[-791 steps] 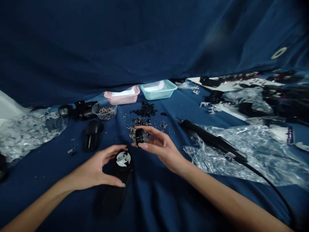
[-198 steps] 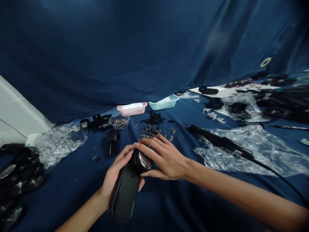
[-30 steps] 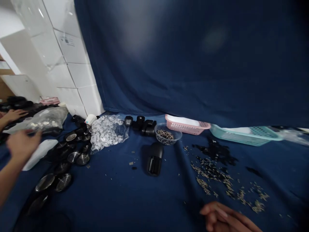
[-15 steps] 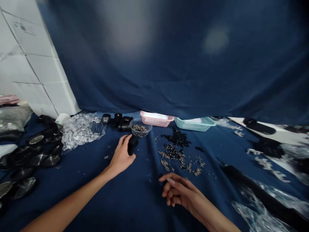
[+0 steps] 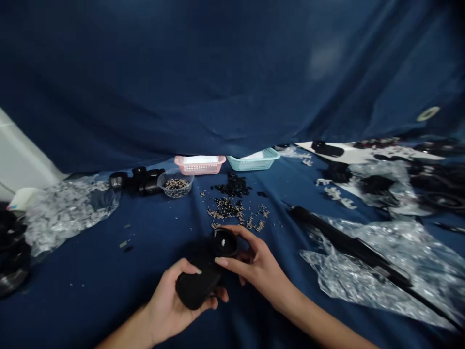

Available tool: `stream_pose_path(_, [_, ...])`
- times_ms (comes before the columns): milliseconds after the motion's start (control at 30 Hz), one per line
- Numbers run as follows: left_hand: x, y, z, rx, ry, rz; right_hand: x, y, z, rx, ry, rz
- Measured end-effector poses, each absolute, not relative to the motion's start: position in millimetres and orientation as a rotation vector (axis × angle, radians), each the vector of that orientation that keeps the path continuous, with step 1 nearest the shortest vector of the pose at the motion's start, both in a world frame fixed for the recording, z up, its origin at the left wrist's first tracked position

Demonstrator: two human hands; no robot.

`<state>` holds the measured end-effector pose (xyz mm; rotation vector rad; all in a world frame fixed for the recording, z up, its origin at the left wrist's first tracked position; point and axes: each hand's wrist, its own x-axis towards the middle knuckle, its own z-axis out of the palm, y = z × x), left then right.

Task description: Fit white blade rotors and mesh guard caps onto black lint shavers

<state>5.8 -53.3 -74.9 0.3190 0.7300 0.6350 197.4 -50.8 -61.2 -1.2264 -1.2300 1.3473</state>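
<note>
My left hand [image 5: 174, 300] is wrapped round a black part [image 5: 198, 286] with a rounded, flat end, low in the middle of the view. Thumb and fingers of my right hand [image 5: 259, 269] close on the round, cup-like black end [image 5: 223, 242], whose hollow faces up and shows a small bright spot. The two black portions touch; whether they are one piece I cannot tell. Beyond my hands, small screws [image 5: 227, 207] lie scattered on the blue cloth [image 5: 145, 271] beside a heap of small black pieces [image 5: 233, 185]. A clear bowl [image 5: 176, 184] holds more screws.
Pink [image 5: 200, 167] and teal [image 5: 254, 162] baskets stand at the back. A bag of grey pieces [image 5: 69, 211] and black round parts [image 5: 12, 257] are on the left. An electric screwdriver [image 5: 348, 245] lies over clear plastic [image 5: 410, 261] on the right.
My left hand has brought the black part back from near the bowl towards me. My right hand has closed on its round end. The view has turned right.
</note>
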Motion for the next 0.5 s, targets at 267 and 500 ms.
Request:
stream_pose_path(267, [3.7,-51.9,-71.8,0.54,0.665,0.588,204.3,-46.8,-53.7,-1.118,-1.381,1.346])
stream_pose_path(500, [-28.4,-36.8,-49.8,1.092,0.638,0.138,209.3,-42.7,-55.5,-1.163,-1.581,1.312])
